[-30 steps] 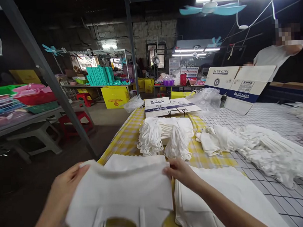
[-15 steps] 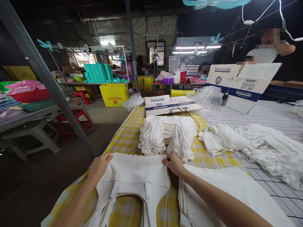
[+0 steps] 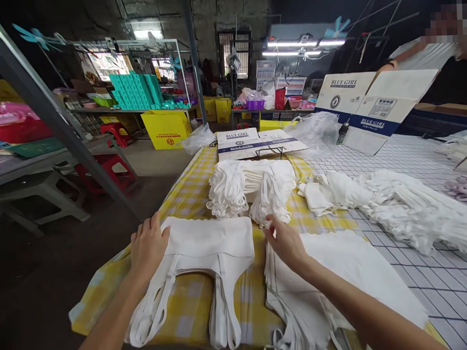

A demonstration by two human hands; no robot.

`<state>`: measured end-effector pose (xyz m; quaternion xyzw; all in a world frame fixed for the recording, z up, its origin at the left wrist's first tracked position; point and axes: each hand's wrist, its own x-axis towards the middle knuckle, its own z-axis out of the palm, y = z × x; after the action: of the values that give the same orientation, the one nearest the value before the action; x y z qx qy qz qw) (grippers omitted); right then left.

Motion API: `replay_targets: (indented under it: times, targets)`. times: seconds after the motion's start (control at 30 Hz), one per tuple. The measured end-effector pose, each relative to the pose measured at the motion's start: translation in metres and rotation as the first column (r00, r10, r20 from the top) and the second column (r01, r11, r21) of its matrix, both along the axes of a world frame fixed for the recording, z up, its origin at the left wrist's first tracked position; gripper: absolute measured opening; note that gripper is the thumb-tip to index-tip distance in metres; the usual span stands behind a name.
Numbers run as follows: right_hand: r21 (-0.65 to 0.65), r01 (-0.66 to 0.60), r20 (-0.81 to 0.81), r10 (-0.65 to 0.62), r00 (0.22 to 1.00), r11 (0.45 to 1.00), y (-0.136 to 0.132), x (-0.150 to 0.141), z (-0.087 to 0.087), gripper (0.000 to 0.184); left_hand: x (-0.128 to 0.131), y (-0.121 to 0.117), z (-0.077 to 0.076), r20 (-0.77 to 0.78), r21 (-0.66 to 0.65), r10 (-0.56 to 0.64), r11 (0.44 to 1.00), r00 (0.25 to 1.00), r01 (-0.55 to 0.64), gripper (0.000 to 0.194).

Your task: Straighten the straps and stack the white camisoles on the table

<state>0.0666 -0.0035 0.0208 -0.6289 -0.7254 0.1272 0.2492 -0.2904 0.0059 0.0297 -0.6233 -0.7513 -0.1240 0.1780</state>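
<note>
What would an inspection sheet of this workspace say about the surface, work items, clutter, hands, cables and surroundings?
Surface: yellow checked cloth and white grid cloth.
Job's things: left garment stack, right garment stack, bundled white garments beyond.
Clutter: flattened carton, clear plastic bag.
Hands: left hand at left stack's edge; right hand over right stack, contact unclear.
Cables: too small to trace around far lamps.
Surroundings: yellow box, teal stack, person upper right.
</note>
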Motion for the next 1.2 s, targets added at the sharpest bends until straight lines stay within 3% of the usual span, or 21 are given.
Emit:
replay_targets:
  times: [0.1, 0.2, 0.27, 0.37, 0.43, 0.5, 0.7, 0.83, 1.0, 1.2]
  targets:
    - [0.046, 0.07, -0.078, -0.066, 0.995, 0.996, -0.026, 0.049, 0.01, 0.022, 0.033, -0.025, 0.008, 0.117, 0.142, -0.163, 0.979, 0.98, 0.145, 0.043]
    - [0.054, 0.202, -0.143, -0.193, 0.971, 0.978, -0.055, 0.103, 0.013, 0.022, 0.082, -0.062, 0.009, 0.243, 0.203, -0.327, 0.938, 0.913, 0.281, 0.036]
    - [0.051, 0.305, -0.156, -0.294, 0.943, 0.951, -0.076, 0.138, 0.009, 0.025, 0.123, -0.09, 0.003, 0.317, 0.231, -0.422, 0.903, 0.849, 0.362, 0.029]
    - [-0.017, 0.43, -0.112, -0.429, 0.896, 0.903, -0.107, 0.183, -0.007, 0.028, 0.188, -0.125, -0.014, 0.363, 0.263, -0.608, 0.793, 0.706, 0.549, 0.027]
    - [-0.072, 0.489, -0.096, -0.494, 0.864, 0.869, -0.126, 0.206, -0.02, 0.031, 0.226, -0.14, -0.025, 0.381, 0.253, -0.659, 0.749, 0.649, 0.613, 0.028]
    - [-0.124, 0.503, -0.124, -0.517, 0.847, 0.855, -0.143, 0.221, -0.029, 0.034, 0.255, -0.148, -0.033, 0.419, 0.213, -0.646, 0.753, 0.638, 0.622, 0.027]
    - [-0.185, 0.427, -0.249, -0.463, 0.851, 0.885, -0.18, 0.225, -0.03, 0.031, 0.297, -0.152, -0.046, 0.481, 0.053, -0.517, 0.823, 0.708, 0.566, 0.018]
    - [-0.19, 0.367, -0.304, -0.41, 0.86, 0.91, -0.188, 0.215, -0.027, 0.029, 0.31, -0.156, -0.052, 0.413, 0.085, -0.562, 0.807, 0.717, 0.584, 0.014]
    - [-0.121, 0.395, -0.305, -0.412, 0.858, 0.911, -0.186, 0.198, -0.031, 0.031, 0.332, -0.16, -0.046, 0.281, 0.145, -0.582, 0.812, 0.763, 0.566, 0.017]
    - [-0.166, 0.368, -0.173, -0.395, 0.902, 0.915, -0.174, 0.178, -0.032, 0.037, 0.361, -0.156, -0.037, 0.108, -0.113, -0.483, 0.863, 0.869, 0.493, 0.036]
